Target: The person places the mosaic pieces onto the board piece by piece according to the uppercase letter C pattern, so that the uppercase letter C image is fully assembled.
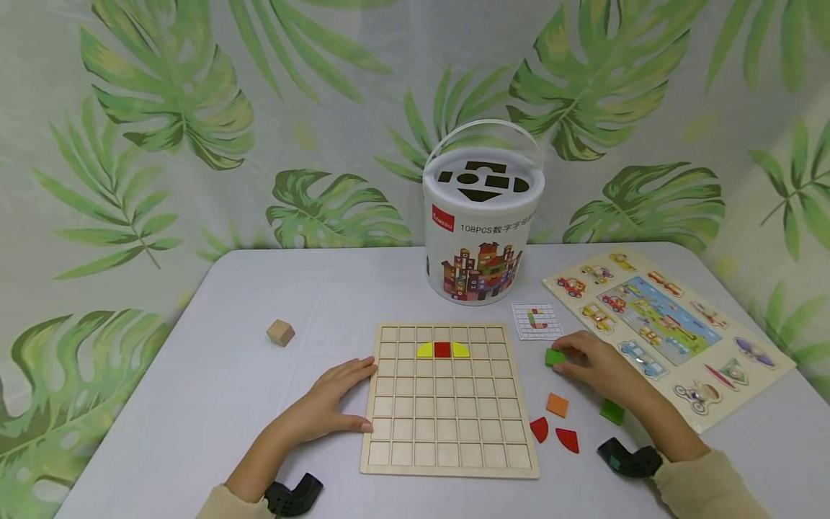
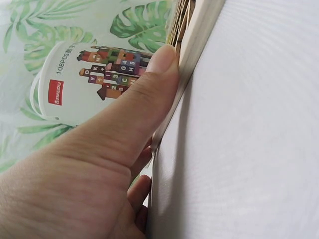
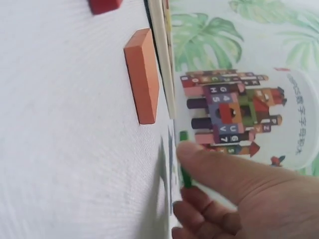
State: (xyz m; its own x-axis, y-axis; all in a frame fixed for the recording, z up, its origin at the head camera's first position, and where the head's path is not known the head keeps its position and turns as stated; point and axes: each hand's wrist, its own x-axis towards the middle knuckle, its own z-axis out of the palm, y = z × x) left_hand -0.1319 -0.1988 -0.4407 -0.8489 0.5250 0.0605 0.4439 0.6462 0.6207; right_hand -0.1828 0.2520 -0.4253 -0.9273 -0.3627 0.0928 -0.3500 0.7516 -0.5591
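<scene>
Pinching a small green square tile (image 1: 554, 356), the right grip (image 1: 593, 364) curls around it; the left grip (image 1: 331, 404) lies flat, fingers straight, against the gridded wooden board (image 1: 447, 461).

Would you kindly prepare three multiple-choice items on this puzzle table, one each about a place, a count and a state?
1. Where does the wooden cube lie?
A. On the table, left of the grid board
B. Inside the bucket
C. On the vehicle puzzle

2. How many coloured pieces sit in the grid board?
A. One
B. Three
C. Six

3. What is the right hand doing?
A. Resting flat on the grid board
B. Lifting the bucket
C. Gripping a green piece

Answers: 1 A, the cube stands alone on the table, apart from the board's left edge. 2 B, a red square sits between two yellow pieces in the second row. 3 C, its fingers curl round the green piece beside the pattern card, while the left hand rests against the board's left edge.
</scene>
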